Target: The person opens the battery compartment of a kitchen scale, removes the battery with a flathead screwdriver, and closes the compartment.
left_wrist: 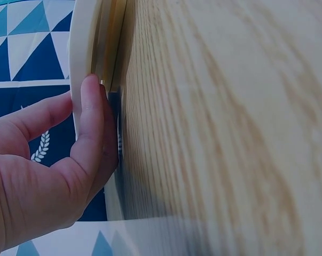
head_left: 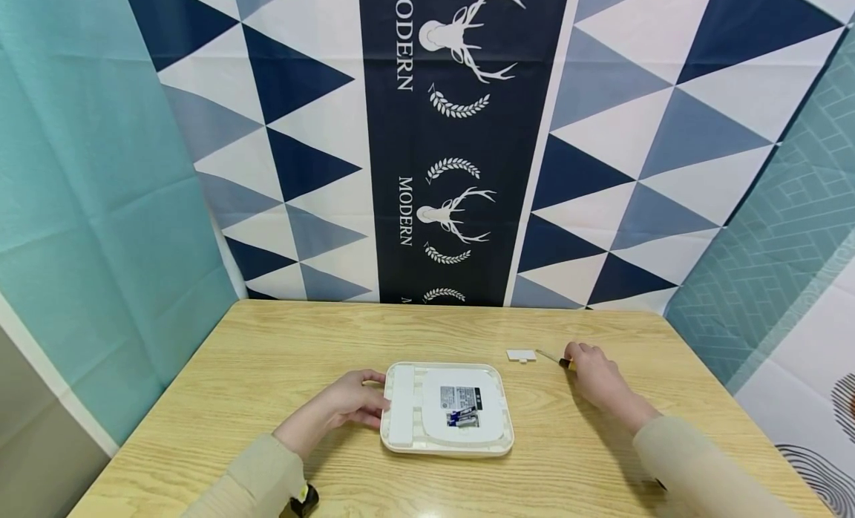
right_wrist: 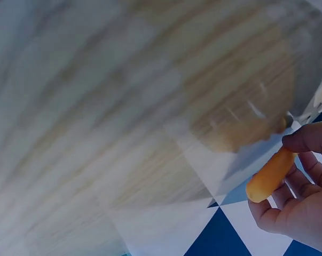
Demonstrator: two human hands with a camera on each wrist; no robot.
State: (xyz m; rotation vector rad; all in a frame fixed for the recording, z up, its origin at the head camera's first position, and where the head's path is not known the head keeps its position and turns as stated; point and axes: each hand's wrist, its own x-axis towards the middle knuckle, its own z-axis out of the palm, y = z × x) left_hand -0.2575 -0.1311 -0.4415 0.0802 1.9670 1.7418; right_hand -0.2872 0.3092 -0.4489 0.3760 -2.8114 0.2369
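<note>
A flat white device (head_left: 461, 433), like a scale turned underside up, lies on the table with a label and an open battery compartment. Metallic and blue batteries (head_left: 464, 417) sit in that compartment. At its left edge my left hand (head_left: 354, 401) grips the rim; the left wrist view shows the fingers (left_wrist: 91, 122) against the side of the rim (left_wrist: 81, 48). To the right, my right hand (head_left: 597, 373) holds a screwdriver (right_wrist: 270, 176) by its orange and black handle. Its thin shaft (head_left: 548, 355) points toward a small white battery cover (head_left: 521, 355).
The wooden table (head_left: 320, 332) meets a patterned cloth backdrop (head_left: 314, 228) at its far edge. A black object (head_left: 305, 501), partly hidden, shows by the left sleeve. Teal cloth (head_left: 100, 206) hangs on the left.
</note>
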